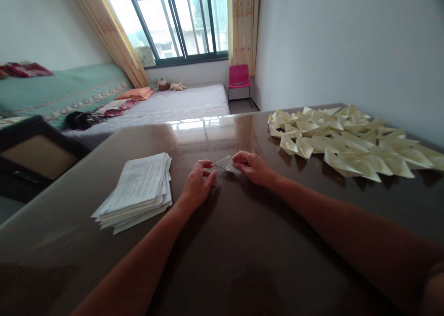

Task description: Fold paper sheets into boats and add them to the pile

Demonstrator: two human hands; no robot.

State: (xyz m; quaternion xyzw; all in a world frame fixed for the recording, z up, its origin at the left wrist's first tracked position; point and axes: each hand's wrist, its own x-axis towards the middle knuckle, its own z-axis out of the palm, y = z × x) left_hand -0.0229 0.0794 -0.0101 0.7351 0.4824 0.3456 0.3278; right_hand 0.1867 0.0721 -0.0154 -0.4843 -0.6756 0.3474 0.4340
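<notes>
My right hand (255,168) pinches a small folded piece of printed paper (224,162) over the middle of a glossy brown table (222,242). My left hand (198,183), thumb and fingers parted, curves beside its left tip. A stack of printed sheets (137,186) lies left; cream folded-paper shapes (347,142) spread across the right.

I had a tight lane on the glossy dark-brown tabletop (222,242) btwn the squarish stack of white printed paper sheets (138,186) and bare L hand (198,183); more rm btwn bare R hand (255,168) and the spiky cream folded-paper shapes (347,142) blocking far R. Small white printed paper fold (225,162) obstructed the mid gap; beyond both hands I could pass.
</notes>
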